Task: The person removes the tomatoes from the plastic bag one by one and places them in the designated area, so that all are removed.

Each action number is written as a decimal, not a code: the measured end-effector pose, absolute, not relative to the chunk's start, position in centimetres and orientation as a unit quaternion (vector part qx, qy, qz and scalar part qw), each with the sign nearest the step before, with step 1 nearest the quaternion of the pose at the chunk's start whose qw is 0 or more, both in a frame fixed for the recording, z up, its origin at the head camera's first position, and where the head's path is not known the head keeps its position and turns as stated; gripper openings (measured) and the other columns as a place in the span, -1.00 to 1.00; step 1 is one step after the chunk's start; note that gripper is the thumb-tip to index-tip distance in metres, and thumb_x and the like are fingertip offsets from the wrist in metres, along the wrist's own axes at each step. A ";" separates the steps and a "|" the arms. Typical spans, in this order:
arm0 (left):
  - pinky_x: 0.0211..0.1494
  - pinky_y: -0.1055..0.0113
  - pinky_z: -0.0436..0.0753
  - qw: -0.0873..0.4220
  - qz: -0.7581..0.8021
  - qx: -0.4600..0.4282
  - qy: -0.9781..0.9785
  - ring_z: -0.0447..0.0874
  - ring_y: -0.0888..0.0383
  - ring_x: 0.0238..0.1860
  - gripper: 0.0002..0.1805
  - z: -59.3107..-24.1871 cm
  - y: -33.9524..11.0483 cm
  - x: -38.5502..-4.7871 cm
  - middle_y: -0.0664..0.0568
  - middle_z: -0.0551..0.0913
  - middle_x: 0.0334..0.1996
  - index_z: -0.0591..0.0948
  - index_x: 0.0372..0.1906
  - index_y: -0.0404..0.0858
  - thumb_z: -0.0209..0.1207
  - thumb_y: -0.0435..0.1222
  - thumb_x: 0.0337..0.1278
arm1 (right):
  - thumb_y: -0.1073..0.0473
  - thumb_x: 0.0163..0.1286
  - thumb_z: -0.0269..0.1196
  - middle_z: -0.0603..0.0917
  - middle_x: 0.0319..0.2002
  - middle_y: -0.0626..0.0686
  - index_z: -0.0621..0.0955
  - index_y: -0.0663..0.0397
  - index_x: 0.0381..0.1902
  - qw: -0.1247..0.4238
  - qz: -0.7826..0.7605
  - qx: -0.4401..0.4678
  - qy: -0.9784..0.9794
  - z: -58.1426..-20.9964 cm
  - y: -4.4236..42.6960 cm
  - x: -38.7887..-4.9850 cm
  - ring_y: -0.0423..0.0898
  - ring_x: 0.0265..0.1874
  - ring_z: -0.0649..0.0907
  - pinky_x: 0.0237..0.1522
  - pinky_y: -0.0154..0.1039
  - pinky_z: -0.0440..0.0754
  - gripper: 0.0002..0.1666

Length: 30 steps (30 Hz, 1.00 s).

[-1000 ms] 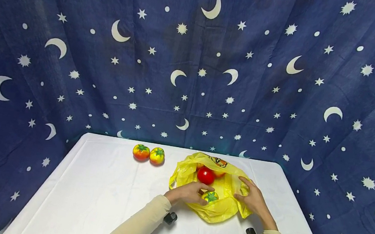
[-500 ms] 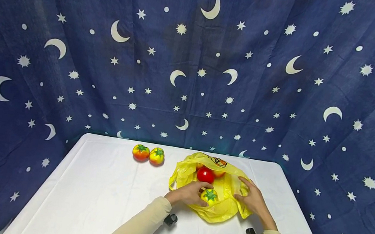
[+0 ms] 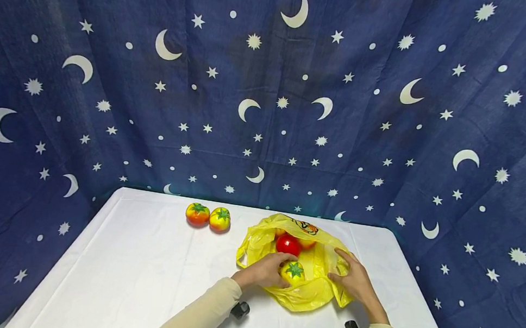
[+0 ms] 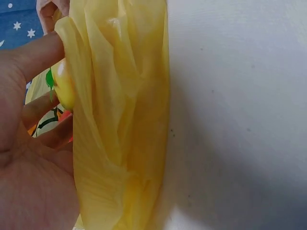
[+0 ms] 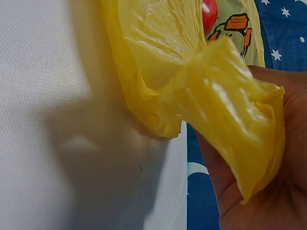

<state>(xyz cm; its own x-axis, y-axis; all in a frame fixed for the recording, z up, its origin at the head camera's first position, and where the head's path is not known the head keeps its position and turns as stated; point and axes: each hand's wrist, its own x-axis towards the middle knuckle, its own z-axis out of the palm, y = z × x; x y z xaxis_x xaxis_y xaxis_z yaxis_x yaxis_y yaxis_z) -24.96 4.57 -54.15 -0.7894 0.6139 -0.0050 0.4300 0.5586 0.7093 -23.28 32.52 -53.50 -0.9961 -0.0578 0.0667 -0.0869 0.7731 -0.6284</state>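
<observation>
A yellow plastic bag (image 3: 310, 298) lies on the table with its mouth facing me. My left hand (image 3: 262, 271) reaches into the mouth, its fingers and thumb around a yellow tomato (image 3: 293, 275) with a green leafy top. In the left wrist view, that tomato (image 4: 66, 88) shows between thumb and fingers, and the bag's edge partly covers the hand. My right hand (image 3: 358, 281) holds the bag's right side; in the right wrist view a fold of the bag (image 5: 240, 129) drapes over it. A shiny red tomato (image 3: 288, 245) sits deeper in the bag, with orange-red ones partly hidden behind it.
Two red-and-yellow tomatoes, a redder one (image 3: 197, 215) and a yellower one (image 3: 220, 219), stand side by side at the back left of the white table (image 3: 132, 268). A dark blue curtain (image 3: 273, 78) with moons and stars hangs around the table.
The yellow tomato has shifted slightly up and left with my left hand, and more of it shows. My right hand and the bag stay nearly in place.
</observation>
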 end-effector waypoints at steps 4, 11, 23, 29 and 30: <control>0.36 0.25 0.48 0.114 0.372 0.296 0.872 0.51 0.16 0.17 -0.26 -53.8 4.4 -24.9 0.09 0.54 0.23 0.45 0.32 -0.07 0.47 -0.22 -0.05 | 0.20 0.13 0.44 0.38 0.35 0.38 0.37 0.18 0.40 0.025 0.331 0.043 -0.942 -53.5 32.6 -23.3 0.41 0.35 0.33 0.34 0.37 0.27 -0.12; 0.29 0.23 0.55 0.099 0.405 0.273 0.867 0.54 0.12 0.15 -0.20 -52.6 3.7 -24.6 0.08 0.54 0.21 0.43 0.34 -0.06 0.49 -0.11 -0.09 | 0.19 0.14 0.44 0.35 0.37 0.36 0.36 0.16 0.41 0.014 0.333 0.033 -0.942 -53.6 32.6 -23.3 0.39 0.37 0.31 0.36 0.36 0.23 -0.11; 0.32 0.14 0.53 0.048 0.441 0.261 0.857 0.52 0.06 0.21 -0.16 -51.2 2.2 -24.3 0.04 0.49 0.31 0.41 0.37 0.02 0.50 -0.12 -0.11 | 0.19 0.14 0.43 0.34 0.38 0.37 0.36 0.15 0.41 0.016 0.334 0.032 -0.942 -53.6 32.7 -23.4 0.41 0.36 0.32 0.35 0.37 0.24 -0.11; 0.33 0.11 0.52 0.032 0.449 0.260 0.854 0.50 0.05 0.25 -0.16 -50.3 1.5 -23.9 0.05 0.47 0.32 0.40 0.37 0.08 0.50 -0.12 -0.11 | 0.18 0.14 0.44 0.34 0.38 0.37 0.35 0.15 0.42 0.012 0.335 0.031 -0.942 -53.6 32.6 -23.4 0.40 0.35 0.33 0.35 0.37 0.25 -0.11; 0.33 0.11 0.52 0.031 0.450 0.260 0.854 0.50 0.05 0.25 -0.15 -50.2 1.4 -23.8 0.05 0.47 0.32 0.40 0.37 0.08 0.50 -0.12 -0.12 | 0.18 0.14 0.44 0.34 0.38 0.37 0.35 0.15 0.42 0.012 0.335 0.031 -0.942 -53.7 32.6 -23.4 0.40 0.36 0.32 0.36 0.37 0.24 -0.11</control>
<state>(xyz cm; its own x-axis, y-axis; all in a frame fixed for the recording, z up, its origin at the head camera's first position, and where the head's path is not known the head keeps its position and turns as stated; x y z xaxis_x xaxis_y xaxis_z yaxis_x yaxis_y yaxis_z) -23.84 1.39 -50.23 -0.8627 0.4719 0.1820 0.4168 0.4595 0.7843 -23.36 32.62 -53.66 -0.9979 -0.0498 0.0422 -0.0653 0.7734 -0.6305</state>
